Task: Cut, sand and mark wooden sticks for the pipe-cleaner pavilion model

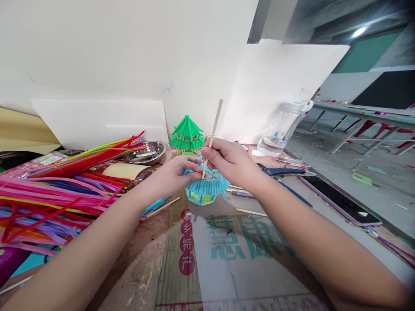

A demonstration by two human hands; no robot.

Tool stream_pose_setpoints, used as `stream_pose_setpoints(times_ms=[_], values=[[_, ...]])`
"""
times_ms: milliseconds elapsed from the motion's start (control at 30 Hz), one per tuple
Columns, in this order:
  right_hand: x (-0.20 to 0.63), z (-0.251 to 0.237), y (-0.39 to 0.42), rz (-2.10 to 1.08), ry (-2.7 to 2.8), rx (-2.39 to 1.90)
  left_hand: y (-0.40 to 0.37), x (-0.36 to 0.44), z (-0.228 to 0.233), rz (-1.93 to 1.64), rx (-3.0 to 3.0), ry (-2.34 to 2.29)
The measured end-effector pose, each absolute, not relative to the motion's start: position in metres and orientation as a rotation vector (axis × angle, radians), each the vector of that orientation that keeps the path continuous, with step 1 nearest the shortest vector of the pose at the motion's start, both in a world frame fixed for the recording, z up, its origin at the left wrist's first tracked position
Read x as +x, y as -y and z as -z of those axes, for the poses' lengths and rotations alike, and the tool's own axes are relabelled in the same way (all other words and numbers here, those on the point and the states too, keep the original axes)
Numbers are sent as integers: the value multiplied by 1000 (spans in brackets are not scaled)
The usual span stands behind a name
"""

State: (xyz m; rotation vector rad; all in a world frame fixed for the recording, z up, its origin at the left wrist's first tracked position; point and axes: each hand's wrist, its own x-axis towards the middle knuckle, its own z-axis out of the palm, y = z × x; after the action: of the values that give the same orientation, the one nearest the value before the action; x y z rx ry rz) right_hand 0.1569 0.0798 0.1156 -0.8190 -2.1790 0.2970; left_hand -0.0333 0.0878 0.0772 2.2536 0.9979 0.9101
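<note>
Right hand point(231, 160) pinches wooden stick point(214, 129) upright, tip poking into blue straw roof point(206, 185) between both hands, left hand point(177, 172) closed on roof's near-left edge; I'd brace that rim firmly and press the stick straight down, not sideways.

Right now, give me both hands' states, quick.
Left hand: fingers closed on the blue roof, pinching its edge.
Right hand: closed on a wooden stick, whose lower end is at the roof.
</note>
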Motion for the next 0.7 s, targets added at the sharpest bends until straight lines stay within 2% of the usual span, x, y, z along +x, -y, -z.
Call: stream_pose_setpoints(times_ms=[167, 433, 700], values=[[157, -109, -90, -417, 2088, -832, -92, -33, -73, -908, 2264, -1032], [163, -101, -107, -833, 1928, -782, -99, -40, -71, -814, 2363, -944], [159, -103, -97, -776, 1972, -807, -99, -56, -81, -692, 2423, -814]])
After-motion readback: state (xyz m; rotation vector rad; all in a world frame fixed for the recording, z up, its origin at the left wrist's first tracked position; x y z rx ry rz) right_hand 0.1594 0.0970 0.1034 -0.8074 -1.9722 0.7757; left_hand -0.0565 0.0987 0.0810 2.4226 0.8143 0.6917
